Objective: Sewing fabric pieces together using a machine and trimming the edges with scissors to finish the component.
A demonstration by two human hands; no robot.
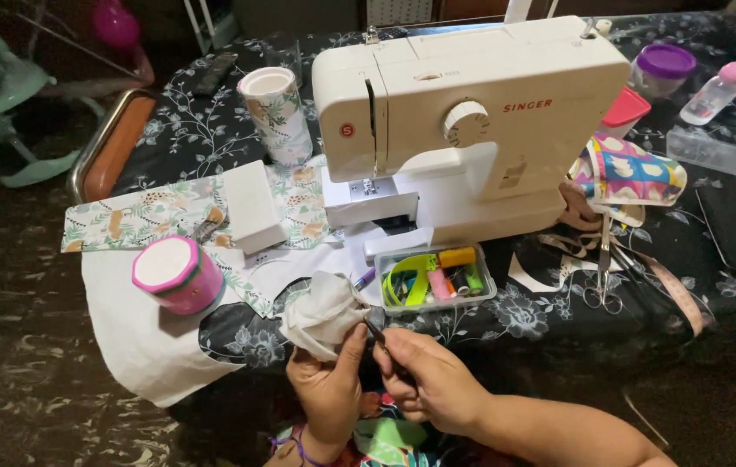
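Observation:
My left hand [326, 387] grips a crumpled piece of white fabric [320, 313] at the table's near edge. Close beside it, my right hand [427, 380] pinches a small dark metal tool [377, 322] whose tip touches the fabric. Both hands are just in front of a clear plastic box [434, 278] holding thread spools and a yellow-green tape. A white sewing machine [463, 121] stands behind the box.
A pink octagonal container [178, 273] sits on white cloth at left, near a white block [251, 206] and leaf-print fabric [139, 214]. A printed cup [277, 114] stands left of the machine. Scissors [603, 275], colourful cloth [629, 173], a purple-lidded tub [662, 69] and a baby bottle [721, 86] lie right.

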